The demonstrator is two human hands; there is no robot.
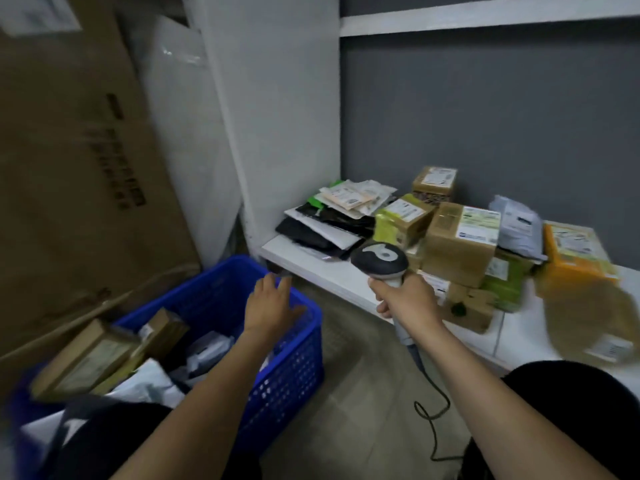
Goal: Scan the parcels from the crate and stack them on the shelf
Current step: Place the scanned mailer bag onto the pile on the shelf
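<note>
A blue plastic crate (298, 362) stands on the floor at lower left, holding cardboard boxes (86, 355) and grey mailer bags (207, 351). My left hand (272, 306) hovers over the crate's far right corner with fingers spread and nothing in it. My right hand (403, 299) grips the handle of a grey barcode scanner (379, 259), whose head sits in front of the low white shelf (332, 271). On that shelf lie flat mailers (332, 220) at the left and stacked brown and green boxes (460, 244) to the right.
A large cardboard carton (76, 174) leans against the wall behind the crate. An orange box (575, 258) and a blurred brown parcel (595, 320) sit at the shelf's right end. The scanner cable (433, 410) trails across the floor. A white upright panel (277, 116) bounds the shelf's left side.
</note>
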